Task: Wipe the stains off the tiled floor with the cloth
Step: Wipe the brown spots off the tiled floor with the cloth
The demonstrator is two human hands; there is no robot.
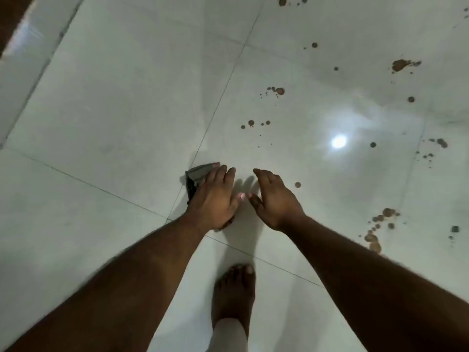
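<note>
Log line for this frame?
left hand: on cloth | right hand: open, empty | stains: unwiped | floor

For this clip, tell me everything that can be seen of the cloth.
The cloth is small, grey-green with a darker part, apparently soft fabric, crumpled. Most of it is hidden under the left hand, whose straight fingers lie over it; only its left edge shows. It sits over a grout line of the tiled floor, left of the brown stains. Whether it rests on the floor is unclear.
</note>
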